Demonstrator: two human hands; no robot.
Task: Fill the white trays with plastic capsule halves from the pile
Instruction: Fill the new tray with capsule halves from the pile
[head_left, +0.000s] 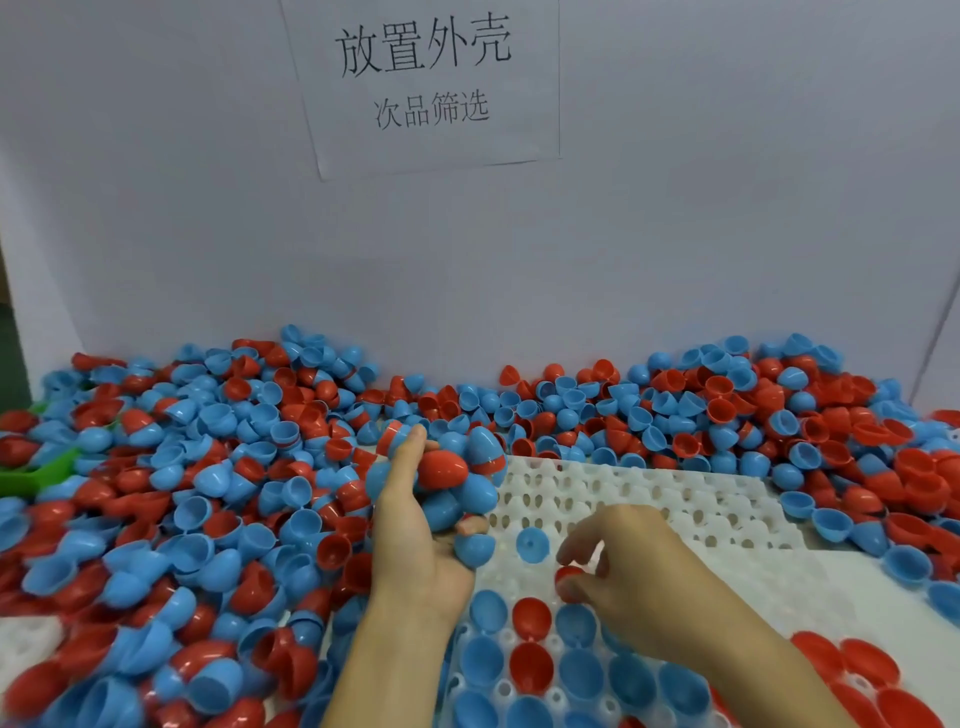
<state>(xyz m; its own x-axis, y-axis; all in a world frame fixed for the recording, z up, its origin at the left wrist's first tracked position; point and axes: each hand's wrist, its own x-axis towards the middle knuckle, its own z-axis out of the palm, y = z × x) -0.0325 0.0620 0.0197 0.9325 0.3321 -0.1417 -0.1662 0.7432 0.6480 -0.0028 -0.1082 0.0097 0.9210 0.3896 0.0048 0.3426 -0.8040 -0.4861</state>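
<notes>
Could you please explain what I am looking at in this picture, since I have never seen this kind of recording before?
There is no robot here: the single picture comes from a camera worn on a person's head, looking down at their own two hands. The left hand grips a bunch of blue and red capsule halves. The right hand pinches one red half just above a white tray full of small wells. The tray's near rows already hold blue and red halves; the far rows are bare. A large pile of halves surrounds the tray on the table, and a paper sign with printed characters hangs on the wall behind.
</notes>
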